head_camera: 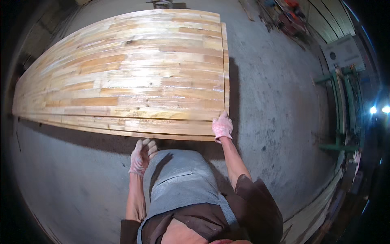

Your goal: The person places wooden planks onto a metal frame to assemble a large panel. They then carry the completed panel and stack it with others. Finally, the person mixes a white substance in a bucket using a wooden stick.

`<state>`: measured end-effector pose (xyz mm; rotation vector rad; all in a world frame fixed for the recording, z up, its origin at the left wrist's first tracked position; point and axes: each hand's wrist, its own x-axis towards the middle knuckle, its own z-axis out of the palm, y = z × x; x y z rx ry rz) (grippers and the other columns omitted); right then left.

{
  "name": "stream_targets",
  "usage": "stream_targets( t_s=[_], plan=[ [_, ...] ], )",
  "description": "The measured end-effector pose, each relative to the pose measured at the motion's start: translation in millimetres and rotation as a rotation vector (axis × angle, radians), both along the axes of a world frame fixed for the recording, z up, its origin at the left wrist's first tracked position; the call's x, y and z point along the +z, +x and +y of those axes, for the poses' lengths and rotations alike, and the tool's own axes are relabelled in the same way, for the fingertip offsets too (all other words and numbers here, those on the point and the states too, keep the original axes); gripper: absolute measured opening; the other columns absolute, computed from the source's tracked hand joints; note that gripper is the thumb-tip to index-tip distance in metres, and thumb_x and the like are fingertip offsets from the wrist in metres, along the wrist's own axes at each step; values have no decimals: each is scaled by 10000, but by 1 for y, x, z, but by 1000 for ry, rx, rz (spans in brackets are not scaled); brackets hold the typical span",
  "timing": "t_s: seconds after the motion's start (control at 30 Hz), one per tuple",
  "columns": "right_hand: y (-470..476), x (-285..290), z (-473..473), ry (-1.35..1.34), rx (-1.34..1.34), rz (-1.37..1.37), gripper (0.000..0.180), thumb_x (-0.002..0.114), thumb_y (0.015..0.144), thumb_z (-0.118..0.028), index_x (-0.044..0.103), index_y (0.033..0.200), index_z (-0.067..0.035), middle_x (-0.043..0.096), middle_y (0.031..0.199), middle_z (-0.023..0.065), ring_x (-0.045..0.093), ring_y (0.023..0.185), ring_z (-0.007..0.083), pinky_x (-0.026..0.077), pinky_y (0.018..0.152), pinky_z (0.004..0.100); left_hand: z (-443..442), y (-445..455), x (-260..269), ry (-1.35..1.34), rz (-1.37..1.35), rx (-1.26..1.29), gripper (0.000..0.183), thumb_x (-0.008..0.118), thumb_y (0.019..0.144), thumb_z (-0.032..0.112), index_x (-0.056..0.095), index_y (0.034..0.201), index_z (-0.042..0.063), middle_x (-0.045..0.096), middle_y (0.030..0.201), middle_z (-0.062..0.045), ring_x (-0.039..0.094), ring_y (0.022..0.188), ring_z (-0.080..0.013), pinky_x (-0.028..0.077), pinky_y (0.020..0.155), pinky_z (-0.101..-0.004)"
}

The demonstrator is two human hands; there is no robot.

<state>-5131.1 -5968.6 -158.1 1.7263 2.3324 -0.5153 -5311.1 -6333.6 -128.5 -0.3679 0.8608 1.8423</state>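
Before me lies a long finger-jointed wood panel [143, 70] with a glossy top. Under it, a lower wood panel [170, 126] sticks out along the near side and at the right end. My right hand [222, 125], in a pink and white knit glove, grips the near right corner of the upper panel; its fingertips reach the end edge, and the thumb is partly hidden. My left hand [143, 155], gloved alike, is just short of the stack's near edge. Its fingers are loosely curled, with nothing visible in them.
Concrete floor [259, 122] surrounds the stack. A green metal frame [338, 113] stands at the right, with a pale box-like object [342, 53] beyond it. Assorted clutter [288, 18] lies at the upper right. Part of a support [161, 4] shows behind the far edge.
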Motion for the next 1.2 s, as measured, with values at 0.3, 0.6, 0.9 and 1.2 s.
stream_targets(
  t_s=[0.3,0.6,0.9,1.2],
  plan=[
    [57,-111,61,106,-326,-86,441,679,848,-226,536,1214,-25,690,1114,244,682,1041,415,540,918,491,95,-63,-57,-74,-210,-179,794,666,939,535,399,1381,-68,584,1254,-230,649,1100,-368,596,912,-509],
    [17,-79,50,-76,-582,337,317,648,868,-300,681,1007,-18,720,937,216,701,886,410,542,771,476,88,-84,-72,-129,-310,80,837,697,912,535,367,1369,-84,492,1343,-271,552,1260,-423,579,945,-570],
    [59,-125,65,-27,-199,456,374,549,949,-378,690,923,-33,637,773,83,562,655,217,481,610,425,90,-76,-72,-174,-261,140,672,697,903,553,509,1207,-16,554,1308,-287,582,1217,-432,598,899,-557],
    [30,-71,50,-194,-293,458,441,543,960,-412,699,1020,-4,704,993,243,662,943,418,503,838,468,86,-100,-100,-252,-161,265,288,690,971,348,673,1149,122,671,1223,-136,653,1095,-384,592,868,-543]
  ],
)
